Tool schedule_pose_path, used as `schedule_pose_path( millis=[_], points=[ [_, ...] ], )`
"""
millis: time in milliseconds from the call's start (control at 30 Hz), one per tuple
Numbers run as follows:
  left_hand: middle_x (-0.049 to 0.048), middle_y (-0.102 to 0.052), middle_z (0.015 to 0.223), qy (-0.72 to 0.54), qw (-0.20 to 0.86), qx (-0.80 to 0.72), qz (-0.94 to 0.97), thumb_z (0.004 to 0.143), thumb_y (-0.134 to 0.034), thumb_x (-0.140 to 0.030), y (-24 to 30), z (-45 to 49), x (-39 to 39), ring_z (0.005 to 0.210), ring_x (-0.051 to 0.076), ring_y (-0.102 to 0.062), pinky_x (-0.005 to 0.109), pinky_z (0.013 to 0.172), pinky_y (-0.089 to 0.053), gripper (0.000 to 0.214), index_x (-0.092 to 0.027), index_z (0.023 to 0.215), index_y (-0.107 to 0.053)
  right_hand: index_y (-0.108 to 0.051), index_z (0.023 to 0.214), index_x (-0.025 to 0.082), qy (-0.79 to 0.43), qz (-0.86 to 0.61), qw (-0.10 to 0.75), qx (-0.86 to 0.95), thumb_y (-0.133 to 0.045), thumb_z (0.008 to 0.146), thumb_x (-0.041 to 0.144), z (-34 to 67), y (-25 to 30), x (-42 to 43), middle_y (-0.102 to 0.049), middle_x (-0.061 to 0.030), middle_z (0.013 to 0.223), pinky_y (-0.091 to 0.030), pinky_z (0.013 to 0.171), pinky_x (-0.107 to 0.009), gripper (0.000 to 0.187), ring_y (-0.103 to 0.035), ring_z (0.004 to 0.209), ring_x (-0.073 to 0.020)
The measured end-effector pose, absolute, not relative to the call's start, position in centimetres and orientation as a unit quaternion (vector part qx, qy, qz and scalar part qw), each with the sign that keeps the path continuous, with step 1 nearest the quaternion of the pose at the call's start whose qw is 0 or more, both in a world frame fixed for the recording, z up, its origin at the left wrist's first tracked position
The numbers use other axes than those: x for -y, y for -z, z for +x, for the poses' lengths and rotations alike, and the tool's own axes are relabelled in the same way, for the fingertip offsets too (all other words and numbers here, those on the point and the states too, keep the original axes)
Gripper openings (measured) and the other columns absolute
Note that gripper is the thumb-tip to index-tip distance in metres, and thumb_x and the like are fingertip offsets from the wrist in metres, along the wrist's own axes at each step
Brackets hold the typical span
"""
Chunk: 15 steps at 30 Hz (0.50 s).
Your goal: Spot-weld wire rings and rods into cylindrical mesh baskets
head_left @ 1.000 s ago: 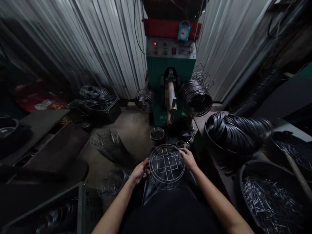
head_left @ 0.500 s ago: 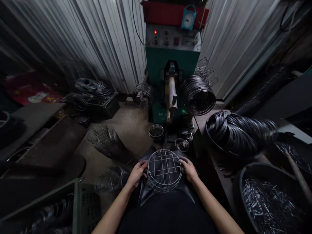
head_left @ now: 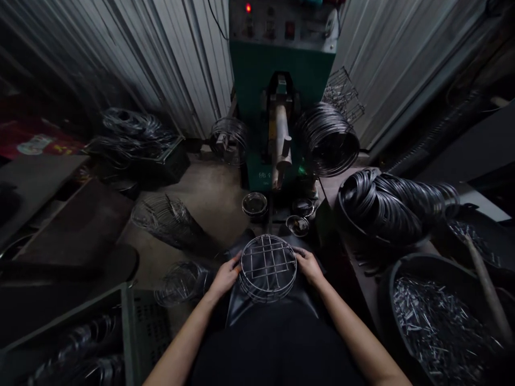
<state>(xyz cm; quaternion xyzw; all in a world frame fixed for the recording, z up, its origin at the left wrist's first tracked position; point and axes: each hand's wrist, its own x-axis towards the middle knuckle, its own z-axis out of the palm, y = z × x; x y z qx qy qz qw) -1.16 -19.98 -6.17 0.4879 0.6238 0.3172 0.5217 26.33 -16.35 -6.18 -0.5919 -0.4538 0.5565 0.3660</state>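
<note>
Over my lap is a round wire rack [head_left: 269, 267], a stack of metal rings with a crossed grid on its top face. My left hand [head_left: 226, 276] grips its left rim, fingers bent against the rings. On the opposite side my right hand [head_left: 309, 266] is closed on the right rim. A dark apron [head_left: 241, 305] lies beneath the rack. Straight ahead stands a green machine [head_left: 249, 69] with a lit red lamp, and its metal arm [head_left: 281, 131] points towards me. The fingertips behind the rims are partly hidden.
Wire ring coils hang left [head_left: 229, 139] and right [head_left: 330, 139] of the machine. At right, a basin holds black rings [head_left: 386, 209] and a tub [head_left: 386, 300] holds short metal pins. Wire cages [head_left: 164, 217] stand on the floor left; a green crate [head_left: 127, 327] is nearer.
The view has tipped downward, so the machine sits higher in the picture. Both hands still hold the rack, its grid turned slightly.
</note>
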Motion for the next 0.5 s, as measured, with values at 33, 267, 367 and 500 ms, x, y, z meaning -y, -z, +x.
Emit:
schedule_pose_path(
  millis=[33, 267, 367, 500],
  points=[
    [0.006, -0.065, 0.115, -0.298, 0.507, -0.631, 0.506, 0.07, -0.058, -0.044, 6.3, -1.3, 19.9, 0.123, 0.028, -0.045, 0.042, 0.105, -0.03, 0.05, -0.018, 0.113, -0.061, -0.07, 0.096, 0.018, -0.55, -0.592, 0.358, 0.467, -0.062, 0.07, 0.033, 26.4, 6.1, 16.2, -0.072, -0.0056, 0.092, -0.048, 0.087, -0.037, 0.031, -0.064, 0.094, -0.0245],
    [0.0065, -0.061, 0.115, -0.196, 0.553, -0.564, 0.58, 0.061, -0.069, -0.043, 5.0, -4.0, 21.0, 0.112, 0.025, -0.053, 0.038, 0.098, -0.04, 0.073, -0.021, 0.128, -0.048, -0.069, 0.1, 0.019, -0.536, -0.591, 0.305, 0.519, -0.064, 0.069, 0.021, 27.1, 5.7, 16.0, -0.07, -0.0039, 0.103, -0.04, 0.097, -0.037, 0.032, -0.061, 0.102, -0.022],
    [0.0113, -0.052, 0.122, -0.152, 0.507, -0.576, 0.623, 0.046, -0.079, -0.046, 4.7, -3.2, 21.6, 0.115, 0.03, -0.049, 0.042, 0.098, -0.038, 0.108, -0.018, 0.138, -0.031, -0.068, 0.103, 0.02, -0.54, -0.593, 0.288, 0.523, -0.068, 0.065, 0.019, 27.2, 5.5, 16.1, -0.071, -0.0033, 0.102, -0.04, 0.098, -0.038, 0.037, -0.061, 0.102, -0.0224],
    [0.0181, -0.039, 0.13, -0.107, 0.415, -0.655, 0.623, 0.042, -0.077, -0.058, 5.1, -0.8, 22.6, 0.12, 0.038, -0.043, 0.045, 0.095, -0.038, 0.122, -0.016, 0.141, -0.018, -0.069, 0.103, 0.02, -0.524, -0.604, 0.28, 0.532, -0.068, 0.064, 0.017, 27.1, 5.4, 16.4, -0.071, -0.0031, 0.099, -0.042, 0.095, -0.038, 0.038, -0.062, 0.1, -0.0234]
  ],
)
